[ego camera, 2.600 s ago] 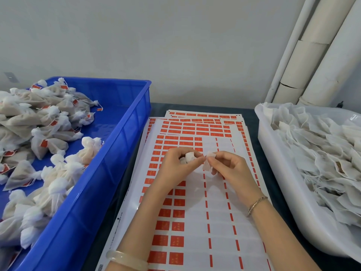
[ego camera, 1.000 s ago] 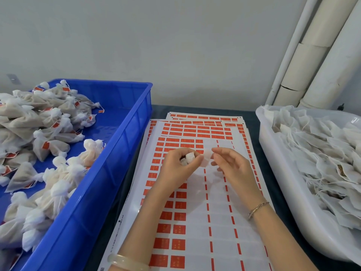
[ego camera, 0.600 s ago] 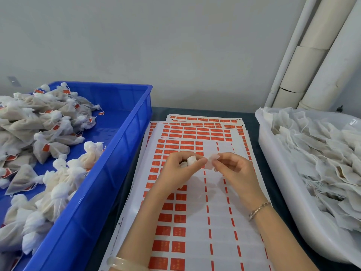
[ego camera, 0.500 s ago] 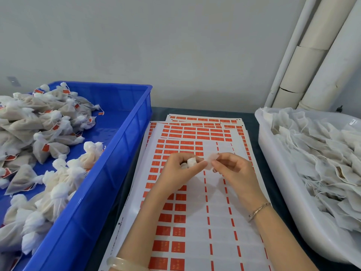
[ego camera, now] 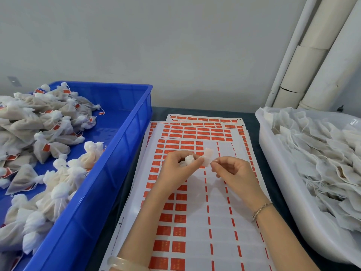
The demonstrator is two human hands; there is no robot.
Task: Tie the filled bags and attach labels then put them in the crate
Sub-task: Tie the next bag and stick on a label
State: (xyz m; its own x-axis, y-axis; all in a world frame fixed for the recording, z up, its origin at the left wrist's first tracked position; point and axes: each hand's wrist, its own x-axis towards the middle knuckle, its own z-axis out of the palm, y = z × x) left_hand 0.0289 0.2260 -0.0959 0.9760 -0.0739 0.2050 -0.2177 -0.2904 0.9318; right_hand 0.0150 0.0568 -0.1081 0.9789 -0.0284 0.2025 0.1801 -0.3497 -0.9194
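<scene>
Left hand (ego camera: 180, 168) pinches small mesh bag (ego camera: 189, 159) above label sheets (ego camera: 220, 212) on the bench. Right hand (ego camera: 234, 171) pinches what looks like its string (ego camera: 214, 160). Bag is probably light, soft and squashy, so best held at the gathered neck.

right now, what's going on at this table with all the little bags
A person is working over sheets of red labels. The left hand grips a small white bag and holds a pale tab at its fingertips, while the right hand pinches the tab's other edge. The blue crate on the left holds tied, labelled bags; the white tub on the right holds loose bags. The held bag is not yet in the crate.
</scene>
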